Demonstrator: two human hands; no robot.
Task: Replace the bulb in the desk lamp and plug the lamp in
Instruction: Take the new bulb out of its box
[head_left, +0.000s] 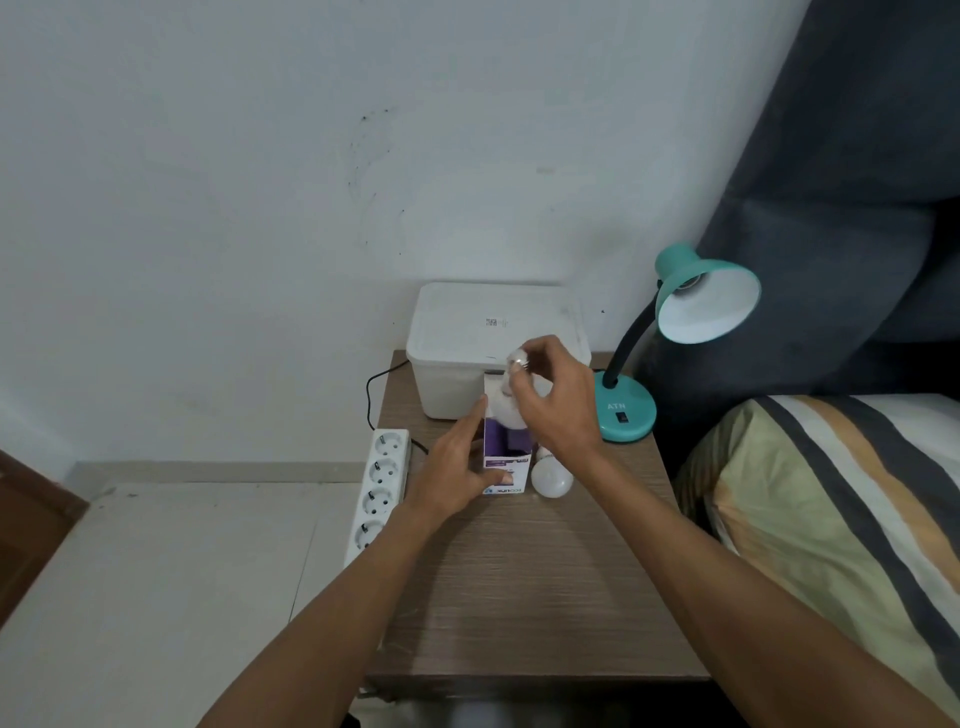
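Note:
A teal desk lamp (626, 413) stands at the table's back right, its shade (709, 301) tipped toward me with no bulb showing in the socket. My left hand (457, 470) grips a purple-and-white bulb box (506, 470) standing on the table. My right hand (553, 397) pinches the metal screw base of a white bulb (506, 410) that sticks halfway out of the box's open top. A second white bulb (553, 478) lies on the table just right of the box.
A white power strip (379, 488) with several sockets lies along the left edge of the wooden table (519, 587), a black cord (371, 395) running behind it. A white lidded box (493, 322) sits at the back. A striped pillow (841, 519) lies to the right.

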